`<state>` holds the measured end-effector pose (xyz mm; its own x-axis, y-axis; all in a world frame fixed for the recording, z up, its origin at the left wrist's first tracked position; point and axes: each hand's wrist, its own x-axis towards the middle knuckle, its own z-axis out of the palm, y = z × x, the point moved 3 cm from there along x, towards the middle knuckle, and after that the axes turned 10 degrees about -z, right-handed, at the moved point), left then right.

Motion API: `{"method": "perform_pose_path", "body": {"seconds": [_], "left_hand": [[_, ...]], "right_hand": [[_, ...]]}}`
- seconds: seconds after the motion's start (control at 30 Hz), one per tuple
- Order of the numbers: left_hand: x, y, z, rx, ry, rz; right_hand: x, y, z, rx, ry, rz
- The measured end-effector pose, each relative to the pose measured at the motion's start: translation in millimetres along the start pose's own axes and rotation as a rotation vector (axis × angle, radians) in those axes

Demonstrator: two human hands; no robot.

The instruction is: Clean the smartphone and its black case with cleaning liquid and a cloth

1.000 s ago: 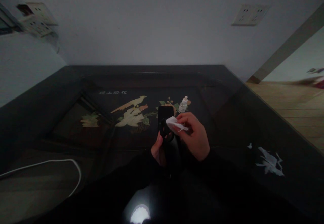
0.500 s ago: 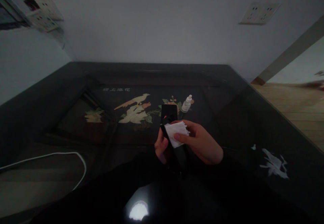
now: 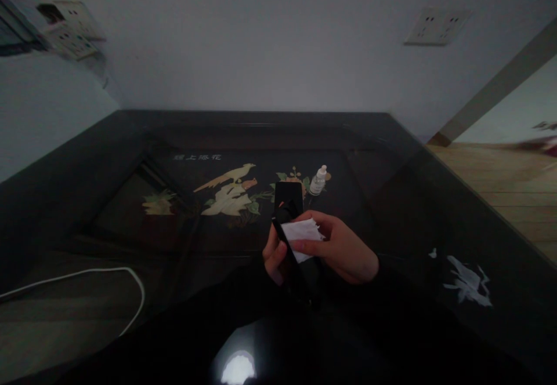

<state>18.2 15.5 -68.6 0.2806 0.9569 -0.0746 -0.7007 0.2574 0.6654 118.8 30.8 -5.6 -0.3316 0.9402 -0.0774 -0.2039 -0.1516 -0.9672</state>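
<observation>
My left hand [image 3: 273, 257] is closed around a slim black object [image 3: 292, 262] that slants down toward me; its kind is too dark to make out. My right hand [image 3: 343, 247] pinches a folded white tissue [image 3: 302, 231], thumb on top, and holds it against the black object's right side. Just beyond my fingers, a flat black rectangular thing [image 3: 289, 191], phone-like in shape, lies on the dark glossy table [image 3: 348, 135]. A small white dropper bottle [image 3: 317, 183] stands upright to the right of it.
Crumpled white tissue pieces [image 3: 469, 282] lie at the right of the table. A white cable [image 3: 91, 270] curves in at the left. Behind the table rises a wall with sockets [image 3: 437, 25]. Bird and flower artwork [image 3: 228, 196] decorates the tabletop.
The tissue and my right thumb have shifted slightly down along the black object. Both hands keep their holds. The whole view has shifted a little.
</observation>
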Motion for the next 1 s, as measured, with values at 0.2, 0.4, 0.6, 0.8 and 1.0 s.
{"method": "perform_pose_path", "body": {"seconds": [0.2,0.4,0.6,0.8,1.0], "left_hand": [[1.5,-2.4,-5.5,0.020,0.021,0.061],[-4.4,1.8,0.0,0.049,0.037,0.024],[-4.0,1.0,-1.3,0.052,-0.007,0.035],[-5.4,1.5,-3.2,0.059,-0.052,0.009],[-5.1,2.8,-2.8,0.084,-0.041,0.042]], "right_hand": [[-2.0,-0.2,-0.6,0.058,0.032,-0.039],[-2.6,2.8,-3.8,0.084,0.011,0.040],[-3.3,0.7,-3.2,0.073,-0.018,0.035],[-1.9,-4.2,-3.0,-0.044,-0.119,0.071],[-1.1,-3.4,-3.1,-0.050,-0.018,0.015]]}}
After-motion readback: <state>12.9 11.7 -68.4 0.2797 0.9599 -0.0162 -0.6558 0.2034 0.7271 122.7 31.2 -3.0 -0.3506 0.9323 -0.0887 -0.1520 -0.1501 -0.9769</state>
